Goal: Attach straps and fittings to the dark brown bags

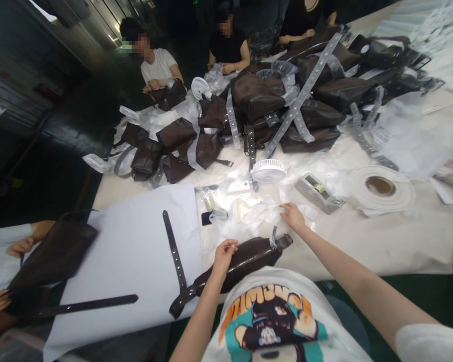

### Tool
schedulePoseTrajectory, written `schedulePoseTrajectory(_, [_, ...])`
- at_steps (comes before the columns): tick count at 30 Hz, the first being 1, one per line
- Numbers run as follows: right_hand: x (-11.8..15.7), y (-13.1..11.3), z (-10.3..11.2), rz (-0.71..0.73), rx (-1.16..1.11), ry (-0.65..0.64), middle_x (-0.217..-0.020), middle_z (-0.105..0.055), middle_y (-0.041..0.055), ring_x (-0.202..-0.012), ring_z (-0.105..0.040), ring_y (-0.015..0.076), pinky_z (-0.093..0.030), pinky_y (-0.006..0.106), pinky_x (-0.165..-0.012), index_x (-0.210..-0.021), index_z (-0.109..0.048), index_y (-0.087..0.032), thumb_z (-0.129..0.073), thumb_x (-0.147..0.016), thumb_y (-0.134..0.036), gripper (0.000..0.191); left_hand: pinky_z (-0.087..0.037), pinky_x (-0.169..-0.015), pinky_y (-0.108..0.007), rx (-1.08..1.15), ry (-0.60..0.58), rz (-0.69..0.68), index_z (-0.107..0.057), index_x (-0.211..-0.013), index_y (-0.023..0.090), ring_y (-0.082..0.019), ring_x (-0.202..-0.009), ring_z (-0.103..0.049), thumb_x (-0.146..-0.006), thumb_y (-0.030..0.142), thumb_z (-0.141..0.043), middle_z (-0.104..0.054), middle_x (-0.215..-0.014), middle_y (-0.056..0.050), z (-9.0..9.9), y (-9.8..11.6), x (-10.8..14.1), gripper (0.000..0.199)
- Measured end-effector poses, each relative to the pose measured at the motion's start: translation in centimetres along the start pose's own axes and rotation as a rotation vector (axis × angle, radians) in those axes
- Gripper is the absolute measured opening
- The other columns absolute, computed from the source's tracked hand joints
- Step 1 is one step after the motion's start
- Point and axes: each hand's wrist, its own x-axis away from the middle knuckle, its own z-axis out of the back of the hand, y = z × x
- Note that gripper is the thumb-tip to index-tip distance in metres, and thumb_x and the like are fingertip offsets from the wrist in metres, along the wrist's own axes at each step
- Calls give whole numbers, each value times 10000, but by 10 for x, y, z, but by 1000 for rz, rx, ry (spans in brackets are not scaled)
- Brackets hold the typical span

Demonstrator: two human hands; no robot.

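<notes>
1. the left hand [224, 257] is clenched around a dark brown leather bag [249, 260], with the fingers curled over its upper edge. the bag is held low at the table edge, tilted, just in front of a white printed t-shirt [272, 322] worn by the person.
2. the right hand [292, 216] is extended over the table [407, 241], and a crumpled clear plastic bag [249, 213] is touched by its fingertips [285, 207]. whether the plastic is pinched or only touched cannot quite be told from this angle.
3. a buckled strap [183, 297] is seen running from the end of the leather bag onto a large white sheet [136, 241]. a holed strap [174, 250] is laid on that sheet, and another [86, 305] lies across its lower part.
4. a tape dispenser [317, 193] is placed to the right of the right hand, with a white roll [381, 188] beyond it. a small white fan [269, 171] is set further up the table.
5. a heap of brown bags [287, 100] is piled beyond these things. another dark bag [49, 256] is held by a co-worker at the left, and more co-workers are seated across the table.
</notes>
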Motion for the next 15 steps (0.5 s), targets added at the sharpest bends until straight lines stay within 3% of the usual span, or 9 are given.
schedulePoseTrajectory(2, [-5, -3, -2, -1, 1, 9, -1109, -693, 105, -1163, -539, 275, -417, 423, -1014, -851, -754, -196, -653, -679, -131, 210, -490, -792, -334, 14, -1, -9, -729, -838, 177, -177, -741, -633, -739, 366, -683, -721, -815, -44, 0, 1, 11, 218])
schedulePoseTrajectory(5, [-7, -7, 2, -52, -25, 19, -830, -703, 90, -1038, -588, 273, -446, 396, -943, -615, -686, -201, -672, -656, -142, 73, -488, -805, -338, 6, -15, -10, -731, -804, 186, -182, -747, -634, -725, 369, -686, -720, -806, -37, -2, 6, 17, 204])
schedulePoseTrajectory(9, [2, -9, 22, -154, -120, 107, -735, -683, 68, -849, -615, 259, -475, 410, -872, -656, -666, -215, -664, -678, -232, 27, -480, -740, -301, 57, 8, 11, -731, -803, 181, -172, -739, -630, -704, 371, -709, -711, -786, -37, -3, 16, 15, 215])
schedulePoseTrajectory(12, [18, -13, 43, -225, -268, 185, -656, -647, 55, -750, -614, 251, -519, 409, -764, -694, -621, -217, -605, -735, -324, 115, -466, -671, -256, 161, 22, 42, -733, -824, 177, -140, -707, -619, -694, 363, -749, -707, -797, -33, -5, 27, 15, 227])
schedulePoseTrajectory(15, [42, -23, 58, -258, -457, 163, -601, -619, 37, -639, -615, 229, -551, 395, -641, -688, -574, -228, -584, -764, -368, 159, -466, -628, -227, 286, -31, 107, -740, -876, 180, -107, -666, -607, -682, 377, -803, -716, -855, -40, -15, 45, 21, 283])
